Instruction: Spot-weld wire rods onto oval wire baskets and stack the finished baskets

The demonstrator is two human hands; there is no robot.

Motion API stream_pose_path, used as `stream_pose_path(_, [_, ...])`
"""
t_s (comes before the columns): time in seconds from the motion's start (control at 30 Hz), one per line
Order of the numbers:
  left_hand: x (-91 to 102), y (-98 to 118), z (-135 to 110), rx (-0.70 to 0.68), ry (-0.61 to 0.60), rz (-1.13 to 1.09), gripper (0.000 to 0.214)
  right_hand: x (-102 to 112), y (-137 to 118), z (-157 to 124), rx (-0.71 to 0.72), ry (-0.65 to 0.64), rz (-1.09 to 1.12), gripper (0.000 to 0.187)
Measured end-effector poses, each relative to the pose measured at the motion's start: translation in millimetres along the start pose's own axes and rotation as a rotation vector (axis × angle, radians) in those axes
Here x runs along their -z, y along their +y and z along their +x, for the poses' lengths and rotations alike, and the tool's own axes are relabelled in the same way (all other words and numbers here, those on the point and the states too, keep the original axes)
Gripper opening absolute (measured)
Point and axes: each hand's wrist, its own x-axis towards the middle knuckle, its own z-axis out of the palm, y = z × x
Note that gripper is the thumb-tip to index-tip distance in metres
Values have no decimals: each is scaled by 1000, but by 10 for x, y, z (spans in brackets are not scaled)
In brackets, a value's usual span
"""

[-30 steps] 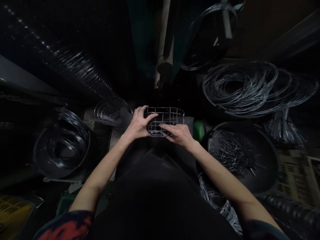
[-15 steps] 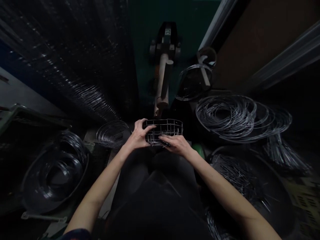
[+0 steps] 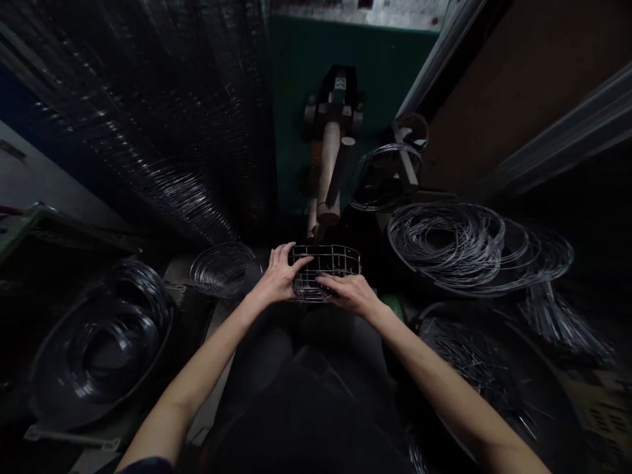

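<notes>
A small oval wire basket [image 3: 332, 261] is held in front of me, just below the tip of a brown machine arm [image 3: 326, 176]. My left hand [image 3: 279, 278] grips its left end, thumb and fingers wrapped over the rim. My right hand [image 3: 351, 293] lies on the basket's near side, its fingers pinched on the lower wires. Both forearms reach out over my dark lap.
Heaps of wire rings [image 3: 461, 245] lie to the right, and a dark pan of short cut wires [image 3: 474, 359] sits below them. A tub of coiled wire [image 3: 106, 336] stands at the left, a small stack of rings [image 3: 220, 268] beside my left hand. Wire mesh [image 3: 162, 118] fills the upper left.
My head has tilted up, so more of the green machine and its arm shows. The basket and both hands keep their hold and sit slightly lower in view.
</notes>
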Motion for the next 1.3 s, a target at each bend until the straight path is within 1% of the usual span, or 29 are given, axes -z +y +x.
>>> stream_pose_path(0.07, [-55, 3, -33, 14, -5, 1, 83, -4, -20, -21, -7, -16, 11, 32])
stream_pose_path(0.13, [-67, -9, -44, -5, -18, -10, 87, 5, -31, -34, -19, -18, 29, 32])
stream_pose_path(0.23, [-14, -44, -22, -43, -33, -17, 91, 29, -40, -29, -38, 1, 36, 33])
stream_pose_path(0.4, [80, -91, 22, -75, -24, -4, 88, 57, -55, 12, -41, 44, 31, 32])
stream_pose_path(0.63, [46, -120, 94, -87, 16, 0, 91, 58, 11, 49, -6, 136, -19, 30])
stream_pose_path(0.8, [51, -86, 113, -69, 52, -33, 92, 70, 43, 61, -2, 164, -42, 30])
stream_pose_path(1.0, [54, -114, 136, -46, 50, -47, 93, 94, 68, 123, 27, 199, -70, 29])
stream_pose_path(1.2, [92, -138, 204, -60, 59, -45, 92, 109, 90, 187, -6, 149, -74, 29])
stream_pose_path(1.3, [95, -135, 207, -64, 58, -41, 92, 92, 94, 183, -9, 149, -75, 30])
